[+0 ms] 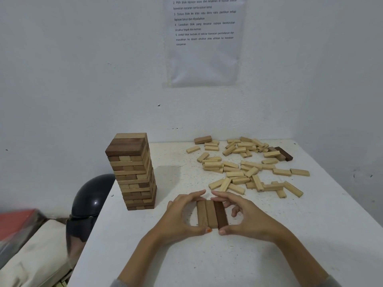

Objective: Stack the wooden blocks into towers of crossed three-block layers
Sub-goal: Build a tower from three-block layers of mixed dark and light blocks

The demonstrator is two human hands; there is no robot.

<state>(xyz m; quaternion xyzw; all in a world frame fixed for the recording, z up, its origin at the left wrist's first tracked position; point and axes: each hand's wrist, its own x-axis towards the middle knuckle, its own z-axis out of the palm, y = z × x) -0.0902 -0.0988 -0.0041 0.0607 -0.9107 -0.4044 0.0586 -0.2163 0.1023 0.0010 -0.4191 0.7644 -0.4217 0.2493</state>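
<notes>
Blocks [211, 214] between left hand [182, 216], right hand [246, 218]

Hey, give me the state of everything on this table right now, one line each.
tower: upright, near the left edge of the table.
new layer: three blocks lying flat, side by side.
loose blocks: scattered, not stacked.
left hand: holds the new layer's left side, thumb at its near end.
right hand: holds its right side, thumb at its near end.

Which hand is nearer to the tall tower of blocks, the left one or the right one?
Left. The left hand grips the three-block row on the side facing the tower; the right hand grips its other side, farther from the tower.
</notes>
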